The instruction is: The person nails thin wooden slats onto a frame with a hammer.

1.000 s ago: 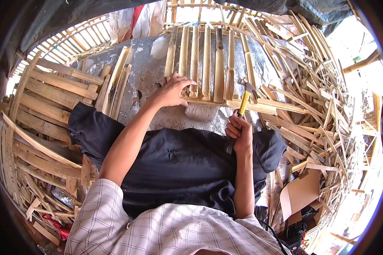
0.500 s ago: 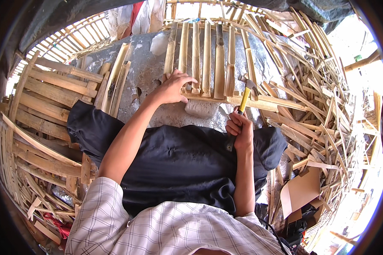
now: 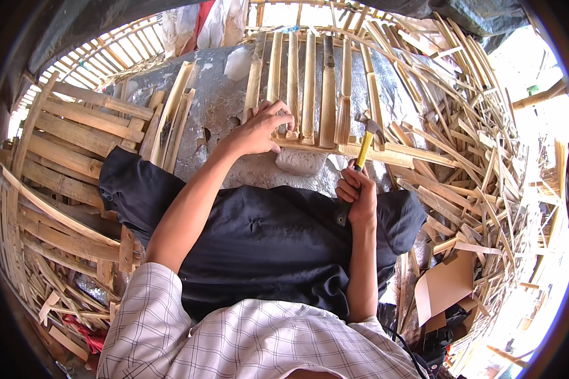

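Observation:
Over the left end of a bamboo crosspiece (image 3: 325,149), my left hand (image 3: 257,131) curls its fingers and thumb around the near end of a bamboo slat (image 3: 274,72). The hand hides that end and the joint beneath it. Several more split bamboo slats (image 3: 308,88) lie side by side, pointing away from me, their near ends on the crosspiece. My right hand (image 3: 356,192) is closed around the handle of a claw hammer (image 3: 365,144) with a yellow and black grip. Its metal head is up, beside the rightmost slat, and touches nothing that I can make out.
A dark cloth (image 3: 265,234) covers my lap. A stone-like block (image 3: 299,162) sits under the crosspiece. Finished-looking bamboo slat panels (image 3: 69,145) stand at the left. Loose bamboo strips (image 3: 474,145) pile up at the right, above a cardboard box (image 3: 446,284).
The slats have shifted very slightly to the right at their far ends. My left hand has moved only a little, and the hammer stays almost in place.

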{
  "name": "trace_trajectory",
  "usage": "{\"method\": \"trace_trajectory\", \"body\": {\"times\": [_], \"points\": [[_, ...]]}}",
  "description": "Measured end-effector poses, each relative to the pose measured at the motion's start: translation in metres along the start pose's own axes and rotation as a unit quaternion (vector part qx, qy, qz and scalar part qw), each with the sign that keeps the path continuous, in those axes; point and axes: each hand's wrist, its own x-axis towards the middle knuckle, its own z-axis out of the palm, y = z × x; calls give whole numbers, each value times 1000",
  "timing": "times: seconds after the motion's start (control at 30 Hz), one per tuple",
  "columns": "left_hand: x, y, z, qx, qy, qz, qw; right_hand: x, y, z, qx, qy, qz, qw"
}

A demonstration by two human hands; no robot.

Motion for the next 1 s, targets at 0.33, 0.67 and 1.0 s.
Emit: {"method": "trace_trajectory", "body": {"times": [0.33,0.67,1.0], "points": [[-1,11,-6,22,3,-11,1000,0,0,-1,-6,3,-6,1000],[-3,14,-6,-11,-2,-1,1000,-1,0,2,-11,15,-6,1000],[-1,12,-5,-30,-9,-3,1000,0,1,1,-3,13,3,1000]]}}
